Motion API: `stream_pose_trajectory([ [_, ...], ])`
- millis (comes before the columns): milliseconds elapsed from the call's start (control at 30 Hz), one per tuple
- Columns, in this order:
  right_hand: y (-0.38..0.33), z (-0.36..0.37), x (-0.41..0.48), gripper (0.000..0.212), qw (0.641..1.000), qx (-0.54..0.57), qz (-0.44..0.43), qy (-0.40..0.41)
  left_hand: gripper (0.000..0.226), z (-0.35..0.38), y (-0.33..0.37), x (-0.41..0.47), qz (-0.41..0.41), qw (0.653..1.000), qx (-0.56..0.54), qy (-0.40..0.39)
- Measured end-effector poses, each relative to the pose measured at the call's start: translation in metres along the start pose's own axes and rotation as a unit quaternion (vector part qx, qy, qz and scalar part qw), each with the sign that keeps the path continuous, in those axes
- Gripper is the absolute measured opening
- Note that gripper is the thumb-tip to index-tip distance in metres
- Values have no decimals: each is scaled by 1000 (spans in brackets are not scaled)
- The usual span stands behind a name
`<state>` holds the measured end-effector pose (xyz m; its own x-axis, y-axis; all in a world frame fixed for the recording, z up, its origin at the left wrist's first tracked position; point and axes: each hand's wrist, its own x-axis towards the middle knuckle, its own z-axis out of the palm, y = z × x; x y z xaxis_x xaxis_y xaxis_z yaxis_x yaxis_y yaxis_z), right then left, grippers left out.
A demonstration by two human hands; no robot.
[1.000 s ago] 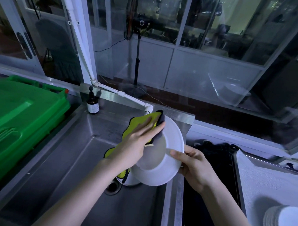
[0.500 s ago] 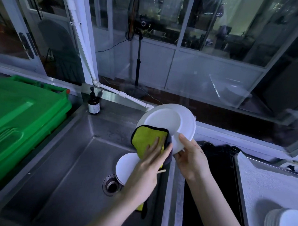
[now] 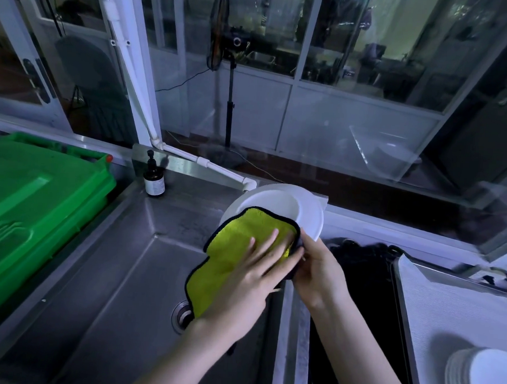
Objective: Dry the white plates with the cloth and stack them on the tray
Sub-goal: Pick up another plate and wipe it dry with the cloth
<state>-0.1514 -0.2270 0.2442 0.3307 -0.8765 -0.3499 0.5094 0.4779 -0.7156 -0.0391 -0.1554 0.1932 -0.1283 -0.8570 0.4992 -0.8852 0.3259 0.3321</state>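
Presently the left hand (image 3: 251, 279) lies flat, fingers straight and spread, pressing the cloth (image 3: 229, 251) against the face of the plate (image 3: 283, 204). It grips nothing; the open palm puts a broad patch of cloth on the surface, which suits wiping. The right hand (image 3: 320, 270) grips the plate at its lower right rim, just beside the left fingertips, thumb on the front and the fingers hidden behind. A dark edge of the cloth sits under that thumb. Whether it is pinched with the rim cannot be told.

The plate is tilted, face towards the wearer, and is held up above the sink (image 3: 112, 272), touching neither basin nor counter. In my judgement the tilt gives the left hand something to push against, and working over the basin lets drips fall there. The cloth hangs loose below the left palm, over the drain (image 3: 181, 316).

Well to the right of the right forearm a stack (image 3: 482, 376) of plates stands on the tray (image 3: 445, 304). Drying of this plate appears to be under way, and it is not yet stacked. The one-handed rim hold is the weak point if the wiping pressure rises.
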Motion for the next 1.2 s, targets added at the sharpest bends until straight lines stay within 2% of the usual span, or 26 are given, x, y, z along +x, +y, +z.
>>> stream_pose_trajectory([
  [67,-4,-3,2,32,1000,0,-1,7,96,-2,-9,-4,-37,998,-38,15],
  [133,-10,-5,1,26,1000,0,-10,2,107,-5,-19,-10,-95,991,-94,33],
  [200,-14,-6,-3,28,1000,-10,-19,-2,108,-11,-25,-12,-145,977,-156,15],
  [267,-16,-7,-7,34,999,-27,-20,-10,103,-22,-26,-6,-163,969,-188,-11],
  [367,-17,-7,-13,39,996,-84,-20,-30,96,-36,-20,16,-142,972,-173,-66],
  [467,-11,-8,-20,35,987,-145,-10,-69,93,-47,-19,41,-122,975,-163,-89],
  [700,-27,-11,-16,30,991,-113,-45,-56,88,-34,-36,25,-136,974,-174,-58],
  [767,-30,-13,-13,28,993,-98,-45,-53,82,-32,-22,13,-103,978,-171,-61],
  [900,-18,-16,-17,29,991,-111,-21,-68,84,-33,0,22,-56,982,-166,-69],
  [1067,-19,-19,-24,26,988,-139,-27,-66,86,-40,-40,38,-162,973,-146,-76],
  [1200,-31,-20,-19,25,989,-124,-51,-55,85,-39,-35,18,-145,975,-147,-78],
])
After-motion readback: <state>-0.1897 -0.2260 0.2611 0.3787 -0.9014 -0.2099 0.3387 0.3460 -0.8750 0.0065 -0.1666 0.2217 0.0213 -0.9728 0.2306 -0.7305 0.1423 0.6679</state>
